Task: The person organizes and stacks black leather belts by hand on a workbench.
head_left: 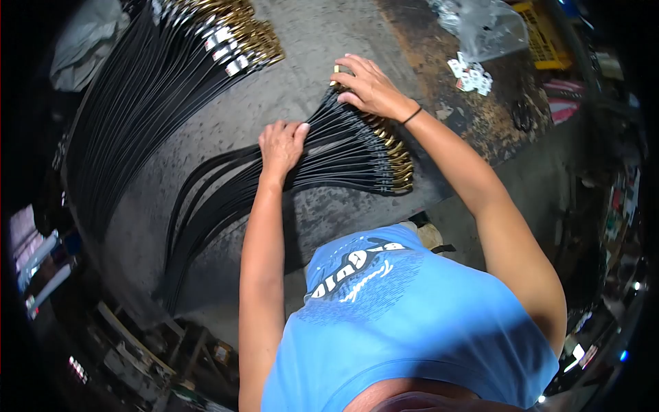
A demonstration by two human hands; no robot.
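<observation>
- Belts (343, 154), black, fanned in a small bundle at mid-table, brass buckles (398, 161) bunched at the right end, strap tails trailing down-left toward the near table edge.
- Long axis: from the buckle cluster on the right, sloping down and left; straps spread apart near the buckles, drawn together into a curved sweep further left.
- Left hand (281, 145) pressed flat on the straps partway along, fingers splayed and pointing away from the body, palm down; pinning, not wrapped around anything.
- Right hand (371, 86) further out, at the top of the fan, fingertips pinched narrow on a single buckle end (337, 69) of the uppermost strap; thin dark band on that wrist.
- Nearer of the two to the buckles: right hand, touching the upper ones; left hand well short of them, on the strap bodies only.
- Second, far larger stack of belts (158, 89) up-left, apart from the small fan, running on the same diagonal with its gold buckles and white tags at the upper end.
- Table (309, 41): grey, stained, worn; a brown rusty patch on the right side, carrying small white tags (470, 74) and a crumpled clear plastic bag (484, 24).
- Yellow crate (542, 34) beyond the bag; dim, cluttered workshop all around, shelving and odds below the near-left edge, too dark to name.
</observation>
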